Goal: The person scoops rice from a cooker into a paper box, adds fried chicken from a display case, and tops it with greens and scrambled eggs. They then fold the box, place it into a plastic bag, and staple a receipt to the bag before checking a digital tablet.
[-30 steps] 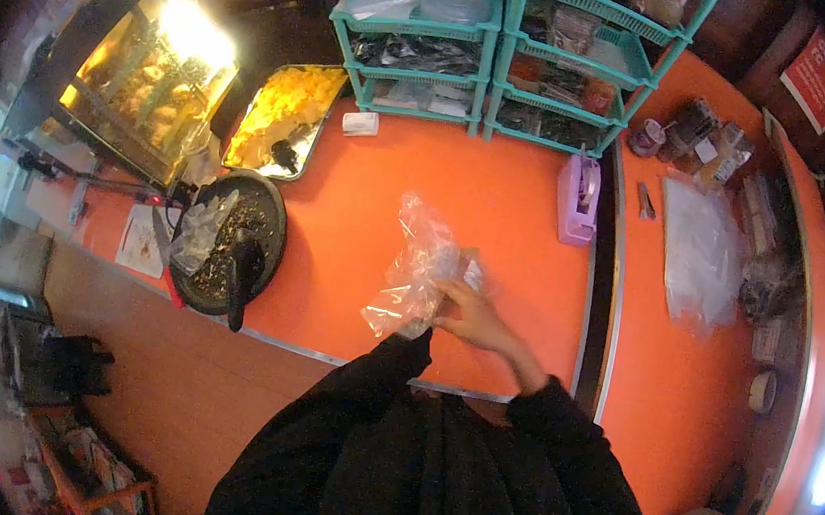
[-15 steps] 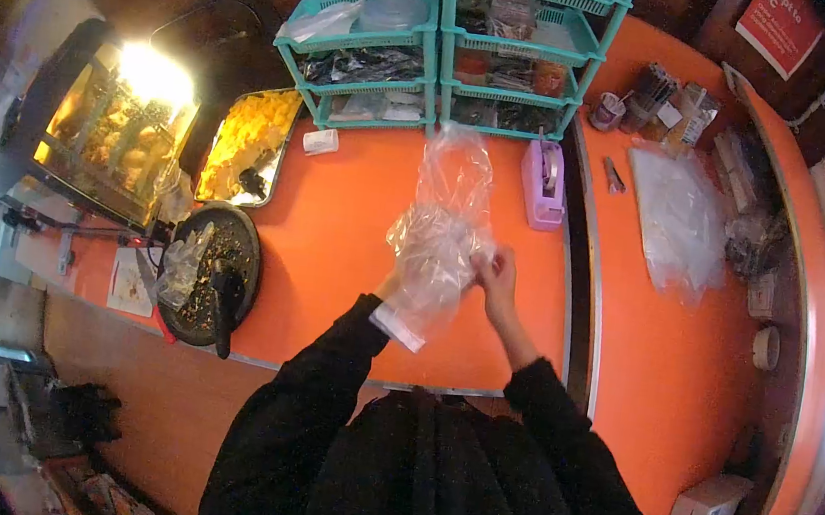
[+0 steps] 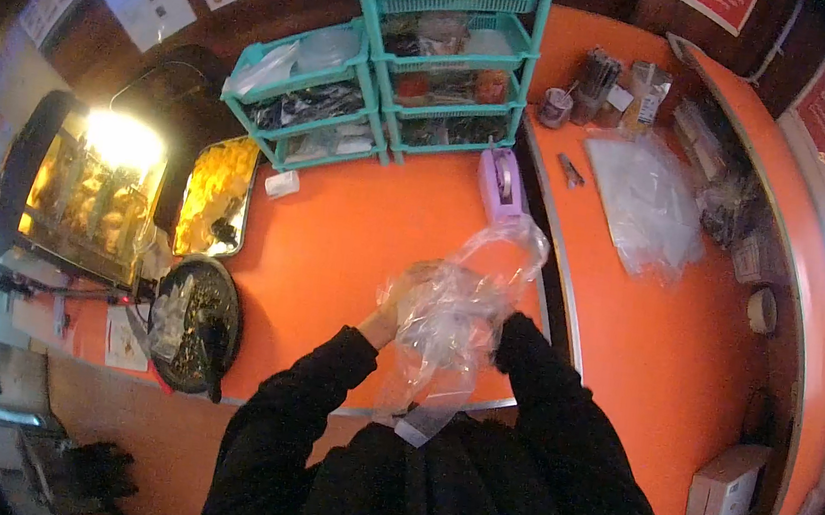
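Observation:
A crumpled clear plastic bag (image 3: 437,356) hangs in front of my chest, over the near edge of the orange counter. My left hand (image 3: 397,306) is on the bag's left side, its fingers bent around the plastic and partly seen through it. On the other side, my right hand is hidden by the bag and the dark sleeve, so its fingers do not show. A loose end of the plastic reaches up toward a purple tape dispenser (image 3: 501,188). Whether anything is inside the bag, I cannot make out.
Teal tiered baskets (image 3: 447,70) stand at the back. To the left are a lit glass food warmer (image 3: 87,193), a metal tray of yellow food (image 3: 210,191) and a dark round pan (image 3: 232,299). Flat plastic bags (image 3: 645,202) lie on the right counter.
The plastic bag and both hands have come closer to my body. Its upper end has swung right, and my right hand has gone out of sight behind it. The camera view has shifted.

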### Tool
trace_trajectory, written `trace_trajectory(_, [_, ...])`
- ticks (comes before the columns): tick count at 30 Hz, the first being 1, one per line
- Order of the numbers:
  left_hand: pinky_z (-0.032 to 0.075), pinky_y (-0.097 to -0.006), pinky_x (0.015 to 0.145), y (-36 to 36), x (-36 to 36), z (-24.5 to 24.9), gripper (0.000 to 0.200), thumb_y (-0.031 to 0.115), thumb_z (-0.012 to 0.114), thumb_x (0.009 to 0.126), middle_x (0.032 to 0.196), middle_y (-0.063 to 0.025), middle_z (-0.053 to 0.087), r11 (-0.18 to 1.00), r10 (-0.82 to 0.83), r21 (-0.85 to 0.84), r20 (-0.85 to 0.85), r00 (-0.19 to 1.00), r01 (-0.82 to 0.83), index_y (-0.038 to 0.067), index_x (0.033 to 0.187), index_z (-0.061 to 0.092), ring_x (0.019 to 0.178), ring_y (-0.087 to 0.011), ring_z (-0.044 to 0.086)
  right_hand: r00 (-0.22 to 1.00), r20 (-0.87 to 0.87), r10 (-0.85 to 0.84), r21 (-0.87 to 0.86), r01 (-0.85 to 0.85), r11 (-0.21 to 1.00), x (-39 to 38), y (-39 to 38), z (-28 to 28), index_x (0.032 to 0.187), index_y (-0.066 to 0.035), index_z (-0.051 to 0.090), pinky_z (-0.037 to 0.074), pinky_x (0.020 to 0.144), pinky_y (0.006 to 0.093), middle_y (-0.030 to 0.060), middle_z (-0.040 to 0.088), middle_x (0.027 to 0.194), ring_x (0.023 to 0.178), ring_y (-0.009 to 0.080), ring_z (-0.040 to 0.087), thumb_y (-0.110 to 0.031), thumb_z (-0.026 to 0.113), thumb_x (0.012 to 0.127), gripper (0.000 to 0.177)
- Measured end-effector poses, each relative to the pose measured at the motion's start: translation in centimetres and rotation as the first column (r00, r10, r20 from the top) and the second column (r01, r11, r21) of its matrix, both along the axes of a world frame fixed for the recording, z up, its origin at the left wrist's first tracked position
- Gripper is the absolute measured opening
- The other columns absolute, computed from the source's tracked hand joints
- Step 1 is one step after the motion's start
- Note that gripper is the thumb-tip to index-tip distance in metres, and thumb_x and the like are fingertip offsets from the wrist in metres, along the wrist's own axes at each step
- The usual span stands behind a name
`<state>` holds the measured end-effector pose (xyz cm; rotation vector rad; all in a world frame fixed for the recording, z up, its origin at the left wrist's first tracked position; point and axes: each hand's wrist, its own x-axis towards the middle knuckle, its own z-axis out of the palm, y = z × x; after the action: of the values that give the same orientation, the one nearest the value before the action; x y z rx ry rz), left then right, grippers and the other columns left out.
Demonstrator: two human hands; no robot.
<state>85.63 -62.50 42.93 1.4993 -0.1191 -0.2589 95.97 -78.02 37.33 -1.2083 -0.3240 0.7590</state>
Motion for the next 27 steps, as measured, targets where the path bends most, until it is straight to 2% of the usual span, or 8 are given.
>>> trace_trajectory(7, [0.042, -0.0308, 0.072, -2.2, 1.8, -9.3, 0.027, 0.024, 0.058, 0.071, 0.095, -0.0117, 0.052, 0.98, 0.194, 0.074, -0.169, 0.966, -0.184, 0.005, 0.089, 0.052, 0.087, -0.0209, 0.052, 0.77, 0.262, -0.582, 0.07, 0.586, 0.807, -6.6, -1.4, -6.7, 0.101, -0.004, 0.04, 0.043, 0.066, 0.0313, 0.0072, 0.047, 0.093, 0.081, 0.0153, 0.05, -0.019, 0.062, 0.074, 0.038])
trace_trajectory(9, [0.042, -0.0308, 0.072, -3.4, 0.6, -10.7, 0.027, 0.024, 0.058, 0.071, 0.095, -0.0117, 0.052, 0.975, 0.221, 0.066, -0.209, 0.953, -0.211, 0.005, 0.09, 0.052, 0.088, -0.0208, 0.052, 0.732, 0.464, -0.5, -0.101, 0.604, 0.79, -7.6, -2.7, -9.7, 0.092, -0.004, 0.042, 0.043, 0.063, 0.0331, 0.0078, 0.046, 0.085, 0.079, 0.018, 0.051, -0.021, 0.06, 0.075, 0.031])
trace_trajectory(14, [0.042, -0.0307, 0.073, -4.6, -0.3, -11.2, 0.027, 0.024, 0.058, 0.072, 0.096, -0.0116, 0.052, 0.97, 0.242, 0.044, -0.268, 0.933, -0.239, 0.005, 0.09, 0.052, 0.088, -0.0206, 0.052, 0.606, 0.687, 0.401, -0.662, 0.294, 0.69, -1.2, -7.8, -6.5, 0.072, -0.004, 0.053, 0.043, 0.058, 0.0349, 0.0087, 0.054, 0.07, 0.073, 0.0243, 0.056, -0.025, 0.056, 0.075, 0.021])
trace_trajectory(17, [0.042, -0.0307, 0.073, -4.5, 0.3, -10.8, 0.028, 0.024, 0.058, 0.072, 0.096, -0.0116, 0.052, 0.97, 0.238, 0.032, -0.299, 0.924, -0.239, 0.005, 0.091, 0.052, 0.088, -0.0205, 0.052, 0.671, 0.741, 0.031, -0.513, 0.535, 0.672, 10.6, -8.7, 0.5, 0.078, -0.006, 0.055, 0.044, 0.06, 0.0415, 0.0156, 0.057, 0.075, 0.067, 0.0336, 0.055, -0.02, 0.054, 0.074, 0.015])
trace_trajectory(19, [0.042, -0.0306, 0.074, -4.7, 0.3, -10.7, 0.028, 0.024, 0.058, 0.072, 0.097, -0.0115, 0.052, 0.97, 0.235, 0.023, -0.322, 0.917, -0.241, 0.005, 0.091, 0.052, 0.089, -0.0204, 0.051, 0.257, 0.966, 0.023, -0.222, 0.781, 0.584, 20.8, -9.3, 2.8, 0.081, -0.005, 0.054, 0.043, 0.057, 0.0433, 0.0139, 0.057, 0.073, 0.068, 0.033, 0.056, -0.016, 0.052, 0.075, 0.013])
trace_trajectory(20, [0.042, -0.0306, 0.074, -4.9, 0.4, -10.9, 0.028, 0.024, 0.058, 0.072, 0.097, -0.0115, 0.052, 0.971, 0.233, 0.021, -0.331, 0.914, -0.24, 0.005, 0.091, 0.052, 0.089, -0.0204, 0.051, 0.211, 0.974, 0.083, -0.227, 0.879, 0.42, 26.5, -9.4, 1.9, 0.078, -0.005, 0.054, 0.043, 0.056, 0.0436, 0.0148, 0.057, 0.074, 0.066, 0.0333, 0.056, -0.015, 0.052, 0.074, 0.011])
trace_trajectory(23, [0.042, -0.0306, 0.074, -4.8, -0.3, -10.6, 0.028, 0.025, 0.058, 0.072, 0.097, -0.0115, 0.052, 0.968, 0.237, 0.019, -0.381, 0.894, -0.249, 0.005, 0.091, 0.052, 0.089, -0.0203, 0.051, 0.159, 0.97, 0.184, -0.217, 0.908, 0.359, 36.8, -8.6, 4.2, 0.08, -0.003, 0.057, 0.044, 0.063, 0.042, 0.018, 0.058, 0.078, 0.076, 0.0341, 0.056, -0.016, 0.051, 0.075, 0.015])
trace_trajectory(27, [0.042, -0.0305, 0.074, -4.6, -1.1, -10.4, 0.029, 0.025, 0.058, 0.072, 0.098, -0.0114, 0.052, 0.966, 0.24, 0.021, -0.452, 0.859, -0.259, 0.005, 0.092, 0.052, 0.089, -0.0201, 0.051, 0.383, 0.862, 0.332, -0.462, 0.863, 0.204, 41.4, -6.2, 5.6, 0.079, -0.005, 0.056, 0.047, 0.063, 0.0401, 0.0176, 0.058, 0.081, 0.077, 0.0329, 0.057, -0.015, 0.054, 0.072, 0.013])
